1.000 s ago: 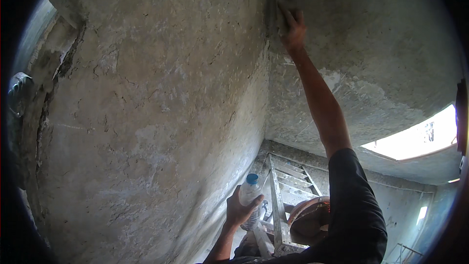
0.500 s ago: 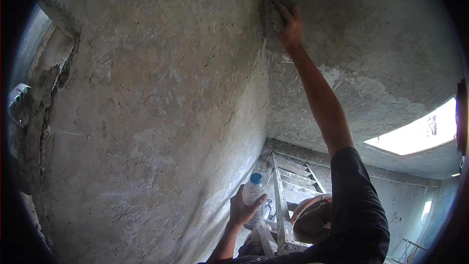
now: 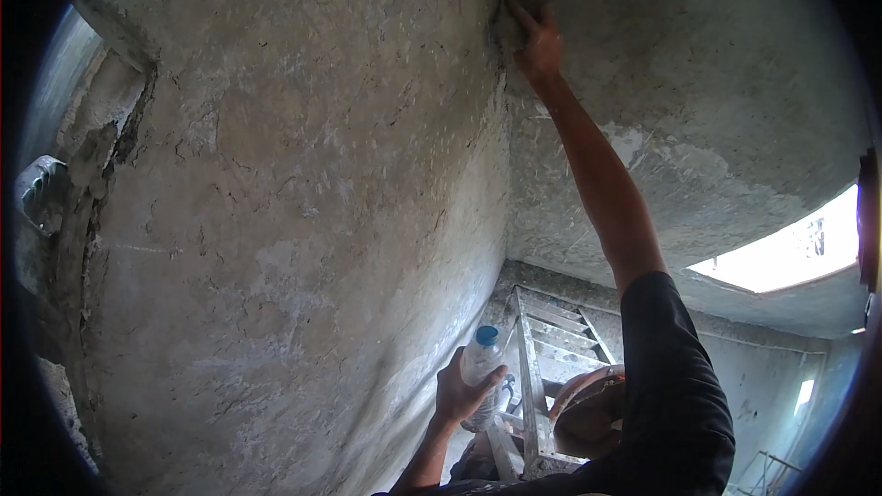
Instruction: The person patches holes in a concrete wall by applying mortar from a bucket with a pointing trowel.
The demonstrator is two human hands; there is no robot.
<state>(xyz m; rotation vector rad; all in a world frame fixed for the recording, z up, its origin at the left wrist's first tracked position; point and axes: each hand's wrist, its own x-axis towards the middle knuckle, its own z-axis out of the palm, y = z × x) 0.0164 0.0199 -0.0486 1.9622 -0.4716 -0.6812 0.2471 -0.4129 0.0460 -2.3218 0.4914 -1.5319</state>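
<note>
My right hand (image 3: 537,41) is raised at the dim inside corner where two rough grey plaster surfaces meet, its fingers closed on a flat grey pad (image 3: 508,28) held against that corner; the pad's exact kind is hard to tell. Low in the picture, my left hand (image 3: 459,390) grips a clear plastic bottle (image 3: 482,358) with a blue cap, beside the cracked plaster wall (image 3: 276,220). Just right of the bottle stands a metal ladder (image 3: 528,367), and a reddish round bucket or basin (image 3: 588,413) sits by it, partly hidden behind my dark-sleeved right arm.
A bright opening (image 3: 781,243) shows in the surface at right. A broken, cracked recess (image 3: 115,101) runs down the far left. Thin metal bars (image 3: 767,464) stand low at right, near a small lit gap (image 3: 804,392).
My right hand has shifted slightly left within the corner, still on the grey pad. The bottle in my left hand sits a little further right in the picture.
</note>
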